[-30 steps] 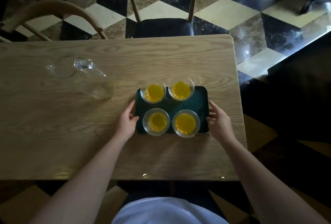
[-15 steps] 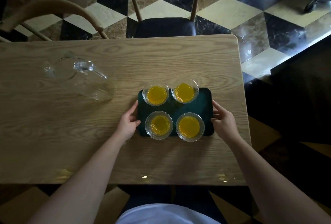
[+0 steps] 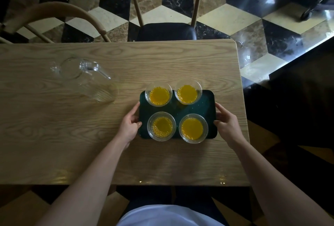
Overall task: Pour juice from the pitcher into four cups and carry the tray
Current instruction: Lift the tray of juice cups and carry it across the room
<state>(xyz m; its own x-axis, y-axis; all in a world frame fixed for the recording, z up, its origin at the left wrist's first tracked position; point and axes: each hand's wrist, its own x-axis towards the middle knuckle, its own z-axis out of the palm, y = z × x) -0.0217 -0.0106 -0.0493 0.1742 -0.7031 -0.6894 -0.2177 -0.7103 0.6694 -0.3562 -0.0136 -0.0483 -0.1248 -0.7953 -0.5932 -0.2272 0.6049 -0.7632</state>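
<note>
Counter was wood and slick-looking; tray sat near its right end, empty pitcher well left. Your left hand and right hand pinched the tray's short edges, fingers closed on the rims. All four cups were filled. Risk: an uneven lift would've tilted the tray, sliding the cups and slopping juice.
</note>
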